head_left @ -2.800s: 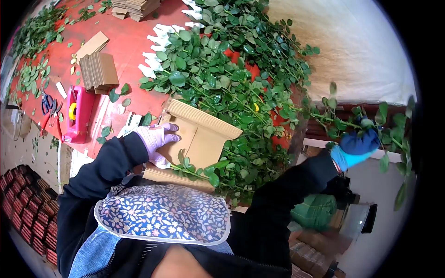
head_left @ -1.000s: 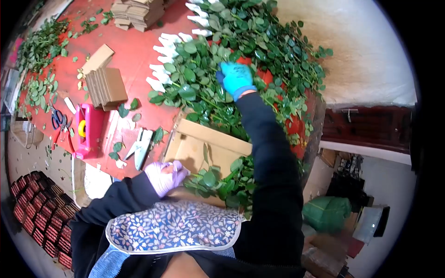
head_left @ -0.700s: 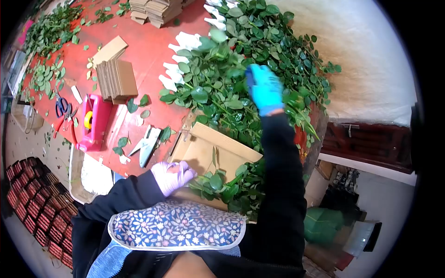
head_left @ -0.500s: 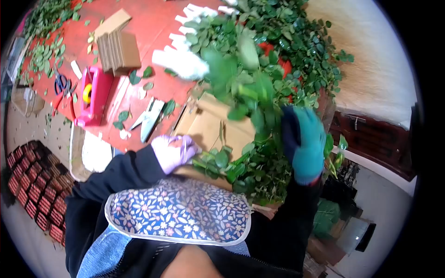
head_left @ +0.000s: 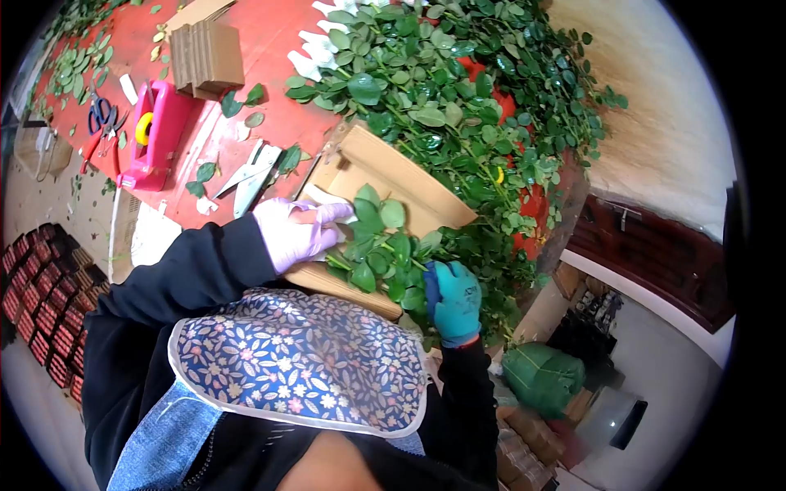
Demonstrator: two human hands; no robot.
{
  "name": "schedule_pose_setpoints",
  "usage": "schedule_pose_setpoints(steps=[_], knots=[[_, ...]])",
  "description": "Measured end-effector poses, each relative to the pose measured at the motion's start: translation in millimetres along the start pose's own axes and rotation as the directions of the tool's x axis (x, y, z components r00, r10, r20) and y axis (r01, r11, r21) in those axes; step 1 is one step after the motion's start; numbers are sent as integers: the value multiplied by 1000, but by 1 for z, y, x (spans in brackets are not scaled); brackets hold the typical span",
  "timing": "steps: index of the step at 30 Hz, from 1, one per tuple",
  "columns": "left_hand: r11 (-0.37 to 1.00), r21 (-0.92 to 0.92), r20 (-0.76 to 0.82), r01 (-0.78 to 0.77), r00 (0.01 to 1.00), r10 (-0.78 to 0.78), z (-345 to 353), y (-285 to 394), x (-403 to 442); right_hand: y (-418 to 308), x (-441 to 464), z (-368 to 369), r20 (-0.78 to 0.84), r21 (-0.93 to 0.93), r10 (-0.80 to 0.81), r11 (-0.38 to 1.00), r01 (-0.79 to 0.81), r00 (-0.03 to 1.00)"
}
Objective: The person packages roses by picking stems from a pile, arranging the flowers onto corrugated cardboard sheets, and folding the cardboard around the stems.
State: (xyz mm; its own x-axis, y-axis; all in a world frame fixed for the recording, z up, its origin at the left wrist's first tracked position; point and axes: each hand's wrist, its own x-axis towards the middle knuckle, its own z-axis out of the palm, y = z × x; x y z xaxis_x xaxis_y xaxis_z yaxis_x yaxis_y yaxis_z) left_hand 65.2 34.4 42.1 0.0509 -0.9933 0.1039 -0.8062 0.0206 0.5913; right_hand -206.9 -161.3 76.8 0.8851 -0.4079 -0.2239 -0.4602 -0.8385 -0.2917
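Note:
My left hand [head_left: 299, 233], in a lavender glove, is closed around the stem end of a small bunch of leafy green stems [head_left: 381, 245]. A white strip [head_left: 329, 199] shows beside its fingers. My right hand [head_left: 455, 303], in a teal and dark-blue glove, is curled against the bunch's right side, with its fingertips partly hidden by leaves. The bunch lies over an open cardboard box [head_left: 409, 176], whose back wall and near edge show.
Piled leafy stems [head_left: 458, 106] with white-wrapped ends [head_left: 318, 51] cover the red table [head_left: 274, 49]. To the left are a pink tape dispenser [head_left: 164, 139], stacked cardboard pieces [head_left: 206, 59], scissors [head_left: 104, 114], red-handled pruners [head_left: 97, 149] and a grey-bladed cutter [head_left: 252, 176].
My right hand has come down and left, from beside the pile to the bunch. The blurred foliage and white-wrapped end above the box now rest farther back. My left hand keeps its hold.

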Motion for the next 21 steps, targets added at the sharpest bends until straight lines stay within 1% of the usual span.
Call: schedule_pose_setpoints(steps=[2, 3, 4, 6, 7, 8, 9, 10, 12, 13, 14, 16, 17, 18, 20, 21], knots=[[1000, -13, 22, -24, 999, 24, -3, -1, 2, 5, 5, -3, 61, 3, -58, 998, 58, 996], [999, -35, 1, -12, 1000, 12, -7, 4, 3, 3, 11, -18, 186, 1, -69, 998, 70, 980], [998, -57, -19, 0, 1000, -1, -11, 9, 3, -2, 15, -46, 193, 57, -128, 991, 119, 973], [973, -115, 109, 198, 976, -186, -19, 17, 7, -6, 37, -92, 113, 107, -52, 993, 40, 992], [973, -118, 111, 198, 976, -185, -16, 14, 5, -13, 60, -105, -76, 65, -115, 991, 120, 990], [996, -54, 87, 77, 994, -72, -12, 10, 4, -16, 92, -111, -260, 9, -180, 982, 189, 949], [999, 17, 67, -47, 997, 46, -10, 6, 4, -17, 127, -104, -279, 85, -199, 969, 231, 939], [998, 29, 63, -49, 997, 47, -10, 7, 6, -19, 165, -93, -306, 158, -223, 947, 280, 926], [981, -174, -22, 81, 996, -86, -9, 13, 6, -2, 231, -37, -339, 49, -375, 909, 414, 863], [914, -336, 68, 227, 974, -217, -2, 12, 6, 7, 267, -7, -140, -55, -338, 941, 334, 931], [940, -258, 59, 221, 975, -213, 3, 9, 7, 14, 293, 19, 58, -175, -262, 947, 268, 963], [916, -255, 141, 311, 949, -283, -16, 19, 12, 18, 309, 51, 106, -338, -165, 922, 191, 981], [921, -212, 193, 327, 938, -288, -24, 22, 13, 15, 311, 52, 66, -352, -154, 921, 168, 986], [916, -221, 184, 336, 936, -299, -21, 20, 12, 18, 311, 48, 55, -342, -161, 924, 170, 985], [943, -234, 141, 238, 968, -209, -13, 16, 8, 27, 302, 32, -24, -118, -118, 986, 115, 993], [940, -243, 137, 239, 968, -211, -11, 13, 7, 24, 287, 11, -68, 171, -106, 978, 116, 992]])
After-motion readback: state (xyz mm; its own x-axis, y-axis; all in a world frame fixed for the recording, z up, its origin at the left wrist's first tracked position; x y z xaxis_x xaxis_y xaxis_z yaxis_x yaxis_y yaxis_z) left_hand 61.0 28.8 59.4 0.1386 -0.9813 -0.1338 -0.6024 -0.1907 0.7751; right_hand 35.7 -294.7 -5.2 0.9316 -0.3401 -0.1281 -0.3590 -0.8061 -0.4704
